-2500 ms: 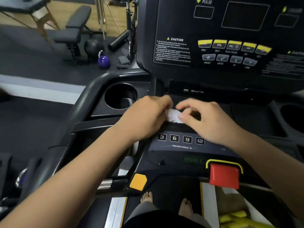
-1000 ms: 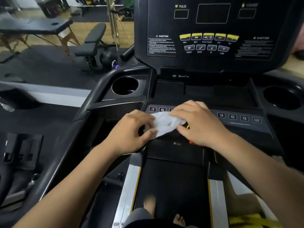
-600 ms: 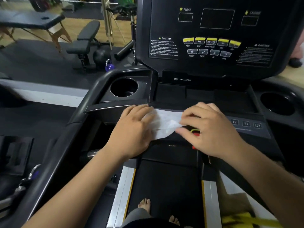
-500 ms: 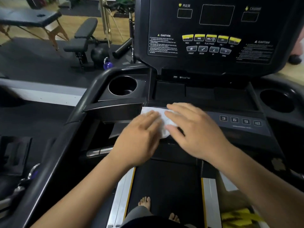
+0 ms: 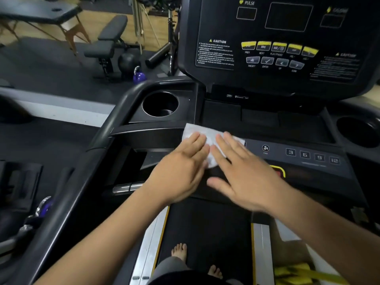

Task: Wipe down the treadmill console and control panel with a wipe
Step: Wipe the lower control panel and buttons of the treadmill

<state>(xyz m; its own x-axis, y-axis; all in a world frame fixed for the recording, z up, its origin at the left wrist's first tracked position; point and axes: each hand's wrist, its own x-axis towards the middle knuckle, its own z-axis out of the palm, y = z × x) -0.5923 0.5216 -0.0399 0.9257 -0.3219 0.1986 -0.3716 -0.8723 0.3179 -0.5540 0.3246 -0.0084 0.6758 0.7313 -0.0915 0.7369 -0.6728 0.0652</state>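
Both my hands lie flat on the white wipe (image 5: 193,128), which is spread open on the left end of the treadmill's control panel (image 5: 349,171), its far edge showing just beyond my fingertips. My left hand (image 5: 181,171) presses down with straight fingers (image 5: 195,145) held close together; nothing is pinched or gripped. My right hand (image 5: 246,177) sits just beside it, nearly touching, with its fingers (image 5: 228,147) straight and a little fanned, and the thumb stuck out toward my left hand over the dark lower edge of the panel. A strip of the wipe shows in the gap between the two hands. The hands are slightly blurred, so I cannot make out the fingertips finely. To the right of my right fingers, on bare panel, is the fan button (image 5: 265,148), and farther right the row of number keys (image 5: 312,156) marked 3, 6, 9 and 12. A yellow-rimmed red button (image 5: 280,171) peeks out from under the outer edge of my right hand. Beyond my left fingertips and a little to the left is the round cup holder (image 5: 160,103); well beyond both hands the upright console (image 5: 287,75) rises with its dark displays and yellow keys. Below my wrists runs the black belt (image 5: 205,229), with my bare feet (image 5: 179,250) on it.
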